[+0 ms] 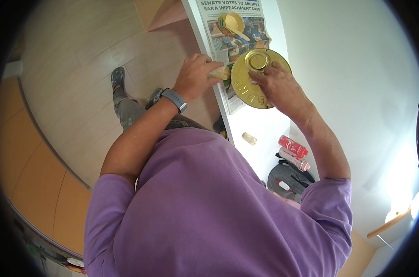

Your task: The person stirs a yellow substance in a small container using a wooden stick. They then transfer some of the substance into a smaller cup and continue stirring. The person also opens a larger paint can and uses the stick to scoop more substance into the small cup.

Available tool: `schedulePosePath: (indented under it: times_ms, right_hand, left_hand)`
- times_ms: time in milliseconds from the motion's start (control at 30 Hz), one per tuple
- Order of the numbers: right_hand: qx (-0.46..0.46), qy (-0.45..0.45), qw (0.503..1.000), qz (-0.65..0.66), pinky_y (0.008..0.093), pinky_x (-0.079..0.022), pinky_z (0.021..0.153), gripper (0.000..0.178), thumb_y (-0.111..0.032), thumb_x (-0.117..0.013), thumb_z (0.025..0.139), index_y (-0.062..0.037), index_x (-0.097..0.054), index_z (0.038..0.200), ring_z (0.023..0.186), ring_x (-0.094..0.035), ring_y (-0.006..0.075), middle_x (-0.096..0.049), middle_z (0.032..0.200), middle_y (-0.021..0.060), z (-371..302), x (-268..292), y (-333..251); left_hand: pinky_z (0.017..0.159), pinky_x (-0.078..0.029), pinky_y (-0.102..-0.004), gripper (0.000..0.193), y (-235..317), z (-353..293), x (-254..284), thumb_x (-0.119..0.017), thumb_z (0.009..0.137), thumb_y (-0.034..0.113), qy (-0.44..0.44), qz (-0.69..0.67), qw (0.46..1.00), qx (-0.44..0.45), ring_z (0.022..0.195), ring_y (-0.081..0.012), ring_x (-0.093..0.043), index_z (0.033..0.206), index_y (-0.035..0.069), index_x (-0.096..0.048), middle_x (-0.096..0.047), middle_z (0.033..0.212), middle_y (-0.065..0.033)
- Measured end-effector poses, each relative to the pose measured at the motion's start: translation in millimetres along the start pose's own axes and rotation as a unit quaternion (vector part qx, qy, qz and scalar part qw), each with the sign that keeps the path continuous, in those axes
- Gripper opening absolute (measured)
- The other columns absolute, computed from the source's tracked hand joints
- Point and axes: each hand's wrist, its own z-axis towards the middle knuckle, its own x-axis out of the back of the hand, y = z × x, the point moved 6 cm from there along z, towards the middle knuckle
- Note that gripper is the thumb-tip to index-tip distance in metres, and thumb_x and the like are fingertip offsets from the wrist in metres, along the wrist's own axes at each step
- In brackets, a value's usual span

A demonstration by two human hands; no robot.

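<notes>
My left hand is closed around a small clear container with something tan or yellowish at its end. That end points at the rim of a large round metal can, close beside it. The can's gold top has raised lettering and a round cap. My right hand lies over the top with its fingers curled in near the cap, gripping the can; the grip itself is partly hidden under the fingers. What lies inside the can is not visible.
Newspaper covers part of the white surface. On it stands an open yellow tub with a wooden stick across it. Nearer are another small clear container, a red bottle, a pink bottle and a grey backpack.
</notes>
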Motion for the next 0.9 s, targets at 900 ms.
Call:
schedulePosePath:
  times_ms: [900]
  right_hand:
    - [0.026,0.031,0.999,0.006,0.0429,-0.058,0.099,0.033,-0.001,-0.068,0.092,-0.0039,-0.077,0.124,0.112,-0.068,0.031,-0.075,0.103,0.0144,12,0,-6]
  left_hand:
    - [0.1,-0.048,-0.0434,0.049,-19,-5,0,-0.089,0.083,0.029,-0.004,-0.024,0.999,0.034,0.108,-0.0288,-0.06,0.129,0.016,-0.079,-0.072,0.111,-0.0049]
